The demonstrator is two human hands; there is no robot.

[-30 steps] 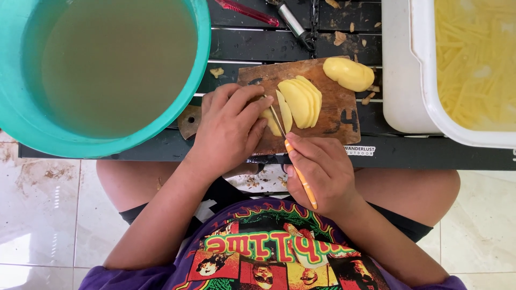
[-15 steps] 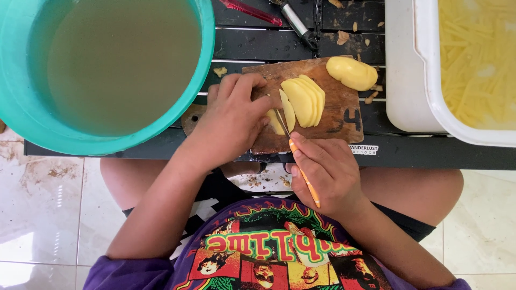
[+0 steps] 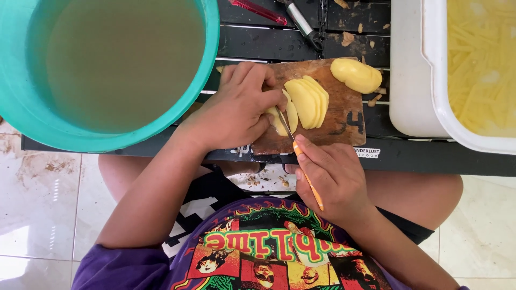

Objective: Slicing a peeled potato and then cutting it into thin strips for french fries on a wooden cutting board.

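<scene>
My left hand (image 3: 236, 110) presses a peeled potato piece (image 3: 275, 122) down on a small wooden cutting board (image 3: 333, 121). My right hand (image 3: 330, 177) grips an orange-handled knife (image 3: 307, 180); its thin blade (image 3: 285, 123) stands in the potato beside my left fingertips. A fan of yellow potato slices (image 3: 307, 102) lies just right of the blade. Another peeled potato piece (image 3: 356, 75) rests at the board's far right corner.
A large teal bucket (image 3: 207, 64) of cloudy water stands at the left of the dark slatted table (image 3: 279, 40). A white tub (image 3: 424, 80) of potato sticks stands at the right. A red-handled tool (image 3: 255, 11) and a peeler (image 3: 303, 24) lie behind the board, among peel scraps.
My left hand has shifted slightly rightwards along the potato. The blade has cut another slice, which leans against the fan. The view has drifted a little.
</scene>
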